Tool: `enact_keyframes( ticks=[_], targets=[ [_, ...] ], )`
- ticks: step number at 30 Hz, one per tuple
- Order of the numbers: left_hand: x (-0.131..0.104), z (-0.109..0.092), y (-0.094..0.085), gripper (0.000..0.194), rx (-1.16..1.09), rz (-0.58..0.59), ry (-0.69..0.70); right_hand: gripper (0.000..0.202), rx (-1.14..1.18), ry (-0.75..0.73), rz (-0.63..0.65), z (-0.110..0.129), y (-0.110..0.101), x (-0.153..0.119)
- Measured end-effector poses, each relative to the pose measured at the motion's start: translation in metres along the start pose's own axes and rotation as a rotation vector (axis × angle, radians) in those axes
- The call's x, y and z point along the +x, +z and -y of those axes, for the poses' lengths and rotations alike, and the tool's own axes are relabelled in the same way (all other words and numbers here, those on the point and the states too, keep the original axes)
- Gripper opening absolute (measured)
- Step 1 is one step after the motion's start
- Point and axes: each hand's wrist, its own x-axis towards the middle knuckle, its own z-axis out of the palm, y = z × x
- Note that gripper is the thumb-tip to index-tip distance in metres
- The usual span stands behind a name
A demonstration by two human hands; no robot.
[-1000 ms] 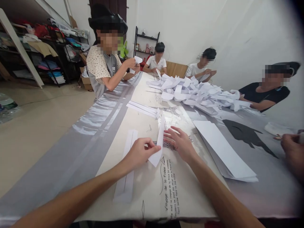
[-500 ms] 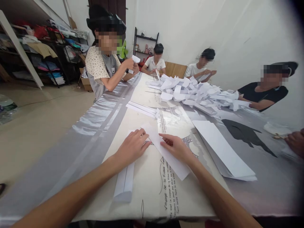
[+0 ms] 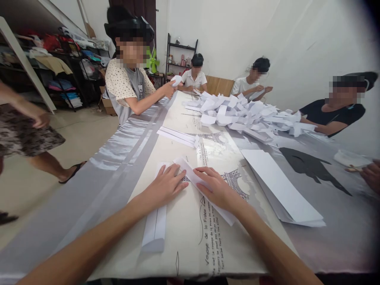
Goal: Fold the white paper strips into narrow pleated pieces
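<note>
A white paper strip (image 3: 190,173), which looks folded lengthwise, lies slantwise on the printed tablecloth in front of me. My left hand (image 3: 170,183) is open, its fingertips by the strip's upper end. Spread over the strip's middle is my right hand (image 3: 215,187), open with fingers stretched out, covering part of it. Partly under my left hand and forearm lies a second folded paper piece (image 3: 154,227) with a dark line along it. To my right is a stack of larger white sheets (image 3: 282,190).
Farther up the table are more strips (image 3: 176,137) and a large heap of folded papers (image 3: 237,114). A dark flat shape (image 3: 311,164) lies at the right. Several people sit or stand around the table. At the left, a person's legs (image 3: 35,146) pass beside it.
The slanted strip looks narrower, and my right hand has flattened onto it. My left fingers have spread out. A walking person has entered at the left.
</note>
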Motion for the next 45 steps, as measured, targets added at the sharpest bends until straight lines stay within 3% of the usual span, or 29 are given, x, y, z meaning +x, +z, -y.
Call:
enact_keyframes(
  ticks=[5, 12, 15, 19, 22, 28, 35, 45],
  targets=[
    [0.004, 0.023, -0.008, 0.046, -0.060, 0.094, 0.164, 0.047, 0.246, 0.022, 0.174, 0.007, -0.018, -0.004],
    [0.004, 0.033, -0.020, 0.048, -0.094, 0.194, 0.254, 0.033, 0.307, -0.025, -0.067, 0.000, 0.013, 0.008],
    [0.003, 0.035, -0.024, 0.048, -0.103, 0.220, 0.275, 0.034, 0.275, -0.055, -0.100, -0.004, 0.024, 0.010],
    [0.004, 0.037, -0.026, 0.046, -0.115, 0.176, 0.309, 0.048, 0.208, -0.111, -0.051, -0.006, 0.026, 0.010],
    [0.006, 0.034, -0.027, 0.037, -0.089, 0.075, 0.320, 0.050, 0.156, -0.136, -0.010, -0.007, 0.027, 0.012],
    [0.008, 0.022, -0.011, 0.037, 0.034, -0.119, 0.183, 0.049, 0.046, -0.161, 0.008, -0.007, 0.031, 0.016],
    [0.004, 0.019, 0.010, 0.052, 0.119, -0.053, 0.173, 0.049, 0.076, -0.170, 0.038, -0.007, 0.026, 0.017],
    [0.006, 0.008, 0.002, 0.042, 0.102, -0.090, 0.134, 0.049, 0.101, -0.145, 0.084, -0.007, 0.024, 0.016]
  ],
)
